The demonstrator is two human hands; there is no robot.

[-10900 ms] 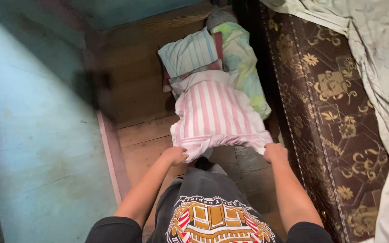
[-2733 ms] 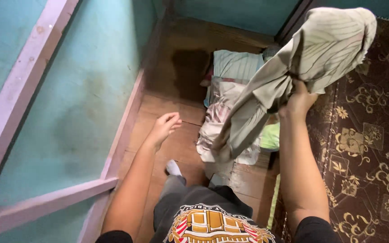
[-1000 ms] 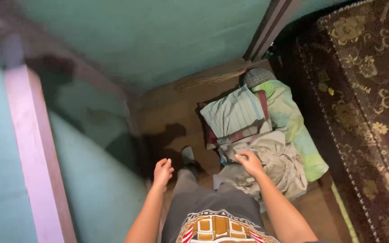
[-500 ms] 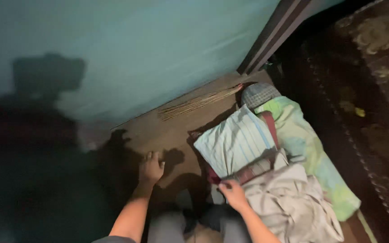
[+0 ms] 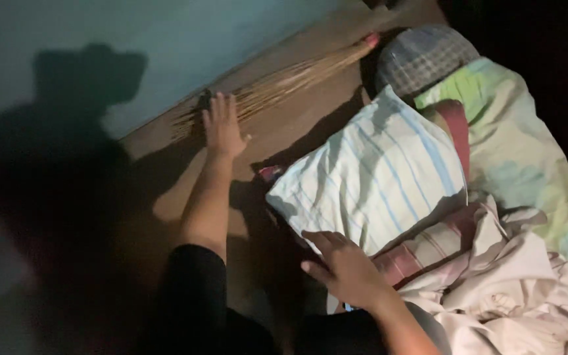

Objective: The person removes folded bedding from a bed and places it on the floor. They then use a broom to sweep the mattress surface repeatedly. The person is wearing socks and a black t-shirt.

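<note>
**A:** What does the view from the head camera show?

**B:** A dim corner of a room, seen from above. A wooden floor point(image 5: 277, 131) meets a pale teal wall point(image 5: 133, 39), and the person's shadow falls across that wall. The person leans forward with both bare arms stretched out.

**A:** Where is the left hand?

**B:** The left hand point(image 5: 221, 125) reaches far ahead, palm down, fingers spread and flat. It lies on the bristle end of a stick broom point(image 5: 284, 82) that rests on the floor along the foot of the wall. The fingers are open, not curled around the bristles. The broom's bound end, with a pinkish tip, points toward the upper right.

**A:** And the right hand?

**B:** The right hand point(image 5: 343, 269) is much nearer to the camera. It rests, fingers loosely open, against the lower edge of a pillow with white and blue stripes point(image 5: 376, 174). It grasps nothing that I can see.

**A:** What lies around the pillow?

**B:** The pillow sits on top of a pile of bedding. Just beside the right hand is a crumpled beige cloth point(image 5: 514, 289), with a strip of reddish striped fabric point(image 5: 422, 250) between it and the pillow. Behind the pillow lies a green and yellow cover point(image 5: 520, 144), and past that a rounded grey checked cushion point(image 5: 422, 56) near the broom's bound end.
</note>
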